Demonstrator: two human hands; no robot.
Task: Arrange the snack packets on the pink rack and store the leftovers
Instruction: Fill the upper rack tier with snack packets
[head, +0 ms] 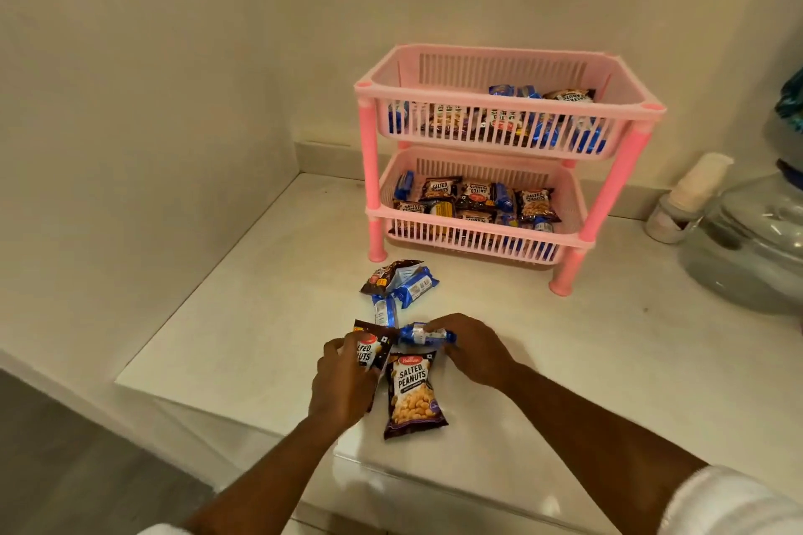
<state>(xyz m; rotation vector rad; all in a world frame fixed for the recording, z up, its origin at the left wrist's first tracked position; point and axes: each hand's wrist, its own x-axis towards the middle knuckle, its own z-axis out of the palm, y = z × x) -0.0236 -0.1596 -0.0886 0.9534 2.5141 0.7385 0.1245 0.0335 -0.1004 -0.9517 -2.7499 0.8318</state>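
A pink two-tier rack [625, 113] stands at the back of the white counter, both baskets holding several peanut and blue snack packets. In front of it lies a small pile of loose packets [402, 285]. Nearer the counter's edge, my left hand [343, 382] grips a dark salted-peanuts packet [369, 350]. My right hand [467, 350] holds a blue packet [419, 334]. Between my hands a second salted-peanuts packet [413, 395] lies flat on the counter.
A large clear water jug [756, 243] sits at the right edge, with a stack of paper cups in a holder [686, 200] beside it. Walls close off the back and left. The counter [243, 330] drops to the floor at the lower left.
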